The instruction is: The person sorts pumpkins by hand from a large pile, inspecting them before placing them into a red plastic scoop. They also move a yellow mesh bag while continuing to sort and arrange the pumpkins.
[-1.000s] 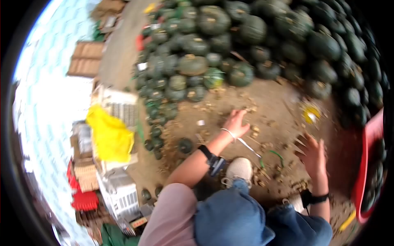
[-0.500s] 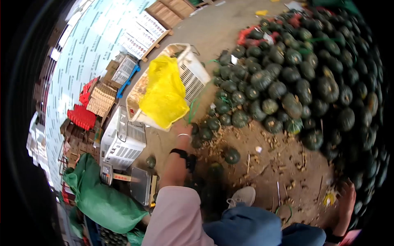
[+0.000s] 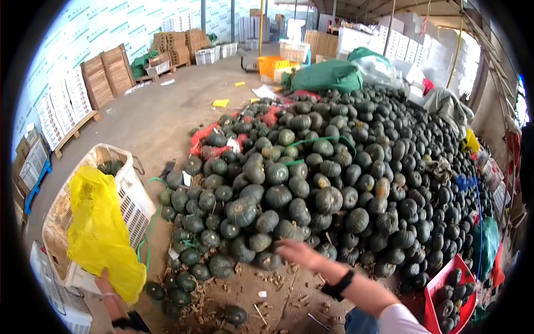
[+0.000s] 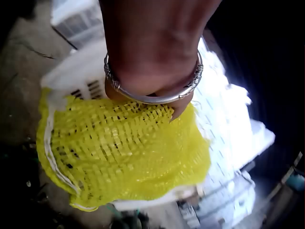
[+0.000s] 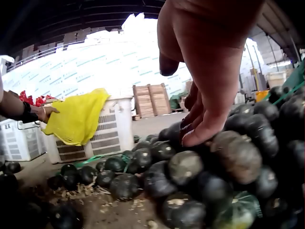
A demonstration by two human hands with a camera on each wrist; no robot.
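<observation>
A yellow mesh bag [image 3: 97, 222] drapes over the near side of a white plastic crate [image 3: 55, 245]. My left hand [image 3: 105, 284] grips the bag's lower edge; in the right wrist view, the left hand [image 5: 47, 114] pinches a corner of the same yellow mesh bag [image 5: 78, 119]. From the left wrist, the bag [image 4: 119, 148] spreads out below the bracelet, most of the fingers hidden. My right hand [image 3: 303, 255] is over the front of a pile of dark green pumpkins [image 3: 328, 200], holding nothing. In its wrist view the right hand's fingers [image 5: 209, 126] hang loosely bent just above the pumpkins [image 5: 186, 167].
A red tub [image 3: 453, 295] with pumpkins stands at the lower right. Another white crate [image 3: 61, 298] is at lower left. Loose pumpkins [image 3: 233, 315] and dry stem bits lie on the floor near me. Green sacks [image 3: 328, 77] and an orange crate [image 3: 272, 65] stand behind the pile.
My left hand has gone from over the floor to the yellow mesh bag and taken hold of it. The right hand has moved over the pile's front. The head view has swung upward.
</observation>
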